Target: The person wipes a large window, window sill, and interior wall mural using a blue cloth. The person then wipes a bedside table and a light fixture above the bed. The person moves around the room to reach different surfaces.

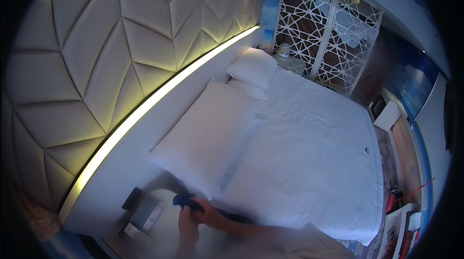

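Note:
A dark blue cloth is bunched up in front of me, over the edge of a white bedside table. My right hand grips it from the right, its arm reaching in along the bed's near side. Close beside it, my left hand comes up from below with its fingers against the same cloth. Both hands are somewhat blurred. To their left on the table are a grey-and-white box and a white remote control with buttons.
A bed with a white cover and white pillows fills the middle. A lit strip runs along the headboard below a padded wall. A black panel sits left of the box. A white lattice screen stands beyond the bed.

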Tool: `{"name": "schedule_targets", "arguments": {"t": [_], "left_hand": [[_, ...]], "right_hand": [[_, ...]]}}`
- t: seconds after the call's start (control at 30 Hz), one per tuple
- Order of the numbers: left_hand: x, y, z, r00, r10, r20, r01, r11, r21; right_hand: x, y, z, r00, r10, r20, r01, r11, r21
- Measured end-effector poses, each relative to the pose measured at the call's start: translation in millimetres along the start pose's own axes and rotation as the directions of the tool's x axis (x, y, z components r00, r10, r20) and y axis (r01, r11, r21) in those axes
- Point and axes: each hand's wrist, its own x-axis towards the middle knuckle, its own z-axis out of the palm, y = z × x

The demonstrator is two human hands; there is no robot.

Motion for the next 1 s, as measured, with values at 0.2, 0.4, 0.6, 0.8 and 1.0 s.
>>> {"name": "schedule_targets", "arguments": {"t": [0.2, 0.4, 0.6, 0.8, 1.0], "left_hand": [[-17.1, 29.3, 81.3, 0.84, 0.526, 0.135, -0.471, 0.583, 0.662], [-56.4, 101.5, 199.3, 0.598, 0.591, 0.541, -0.733, 0.128, 0.668], [-35.0, 49.2, 318.9, 0.524, 0.614, 0.59, -0.782, 0.622, 0.047], [-30.7, -50.6, 401.3, 0.642, 0.401, 0.653, -0.57, 0.82, 0.057], [-20.3, -118.5, 416.8, 0.605, 0.152, 0.781, -0.361, 0.928, 0.099]], "right_hand": [[-7.8, -10.6, -44.9, 0.862, 0.478, 0.167, -0.428, 0.511, 0.746], [-39.7, -59.8, -97.9, 0.899, 0.255, 0.356, -0.423, 0.293, 0.858], [-68.2, -91.5, -189.0, 0.924, 0.157, 0.348, -0.381, 0.446, 0.81], [-96.5, -99.5, -278.7, 0.896, -0.02, 0.443, -0.395, 0.419, 0.818], [-118.5, -85.0, -316.3, 0.94, -0.002, 0.342, -0.314, 0.392, 0.865]]}}
